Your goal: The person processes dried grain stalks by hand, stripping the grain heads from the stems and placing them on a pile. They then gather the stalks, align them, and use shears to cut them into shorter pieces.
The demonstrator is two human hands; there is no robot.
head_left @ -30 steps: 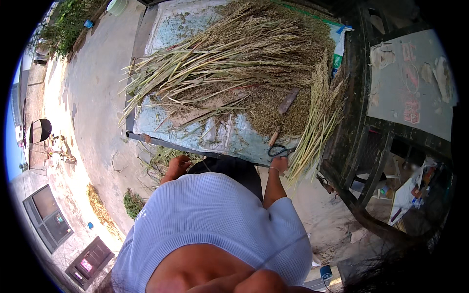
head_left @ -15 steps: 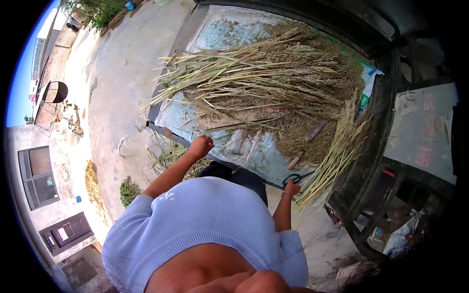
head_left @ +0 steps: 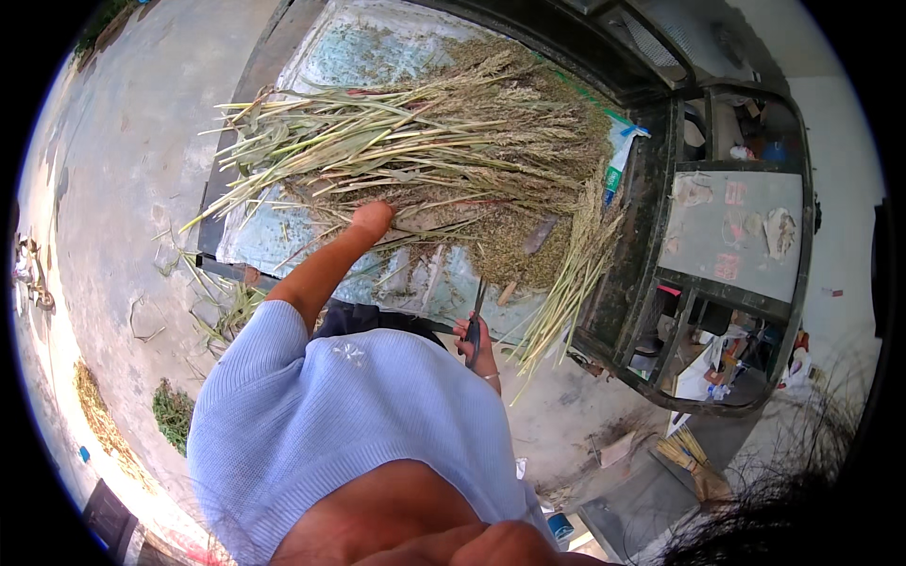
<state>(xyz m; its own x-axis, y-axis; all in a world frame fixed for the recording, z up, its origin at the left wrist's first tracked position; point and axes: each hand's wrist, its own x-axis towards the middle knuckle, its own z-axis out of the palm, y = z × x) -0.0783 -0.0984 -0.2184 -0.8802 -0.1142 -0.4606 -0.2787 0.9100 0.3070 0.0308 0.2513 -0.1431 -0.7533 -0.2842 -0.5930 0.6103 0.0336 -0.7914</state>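
A thick pile of cut grain stalks (head_left: 415,141) with feathery seed heads lies across the truck bed (head_left: 226,265), stems pointing left. My left hand (head_left: 375,220) is at the pile's near edge, its fingers closed around stalks, though their tips are partly hidden. In my right hand (head_left: 477,332) is a pair of dark scissors (head_left: 478,307), held by the handles just off the bed's near edge, blades pointing away from me. A smaller bundle of stalks (head_left: 557,302) slants over the near right edge, seed heads toward the far side.
Loose seed (head_left: 519,253) covers the pale blue sheet (head_left: 349,57). On it lie a flat brownish piece (head_left: 539,235) and a short wooden handle (head_left: 508,292). The dark cab frame (head_left: 651,236) stands at right. Fallen leaves (head_left: 226,311) are on the ground at left.
My left hand has reached forward from the bed's near edge to the stalks and closed there. The scissors have swung from pointing sideways to pointing away. My view has turned right.
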